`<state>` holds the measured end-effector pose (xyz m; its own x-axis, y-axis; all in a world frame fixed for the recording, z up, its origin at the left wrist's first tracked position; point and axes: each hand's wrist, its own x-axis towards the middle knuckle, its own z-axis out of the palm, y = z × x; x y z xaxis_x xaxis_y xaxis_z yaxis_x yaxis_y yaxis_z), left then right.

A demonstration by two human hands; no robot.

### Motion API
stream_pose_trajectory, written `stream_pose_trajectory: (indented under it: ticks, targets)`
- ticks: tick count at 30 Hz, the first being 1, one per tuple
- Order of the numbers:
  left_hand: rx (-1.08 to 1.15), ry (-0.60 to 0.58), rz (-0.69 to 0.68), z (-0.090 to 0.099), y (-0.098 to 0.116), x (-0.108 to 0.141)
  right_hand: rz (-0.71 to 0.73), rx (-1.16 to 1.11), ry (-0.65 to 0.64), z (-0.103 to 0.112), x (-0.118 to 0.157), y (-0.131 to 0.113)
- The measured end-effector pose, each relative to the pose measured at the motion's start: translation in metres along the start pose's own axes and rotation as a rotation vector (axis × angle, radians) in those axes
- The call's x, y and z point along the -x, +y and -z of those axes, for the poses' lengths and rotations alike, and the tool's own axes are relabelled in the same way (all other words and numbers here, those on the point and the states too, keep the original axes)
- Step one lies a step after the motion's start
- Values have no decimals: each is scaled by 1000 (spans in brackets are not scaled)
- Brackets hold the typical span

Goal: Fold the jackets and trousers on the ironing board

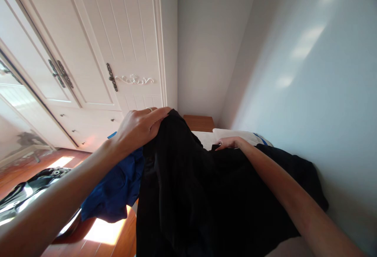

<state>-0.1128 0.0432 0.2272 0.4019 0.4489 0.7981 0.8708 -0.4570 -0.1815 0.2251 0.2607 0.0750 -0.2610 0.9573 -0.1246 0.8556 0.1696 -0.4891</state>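
Observation:
A large black cloth garment (182, 194) hangs and drapes across the lower middle of the head view. My left hand (144, 125), with a ring on one finger, pinches its raised upper left edge. Farther right and a little lower, my right hand (228, 143) is closed on another part of the same black fabric. The garment hides what lies directly beneath it. Just below and left of my left hand, a blue cloth (116, 186) hangs down over an edge that I cannot make out.
A white wardrobe (94, 44) with dark metal handles fills the left back. Shiny black items (35, 188) rest at the lower left above the wooden floor (97, 249). Behind my right hand are a pale pillow (244, 135) and a brown wooden surface (198, 123), beside a grey wall (318, 92).

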Motion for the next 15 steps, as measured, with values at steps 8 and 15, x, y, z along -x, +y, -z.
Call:
stream_pose_trajectory:
  ticks: [8, 15]
  targets:
    - [-102, 64, -34, 55, -30, -14, 104, -516, -237, 113, 64, -10]
    - [-289, 122, 48, 76, -81, -69, 340, -683, 996, 257, 90, -11]
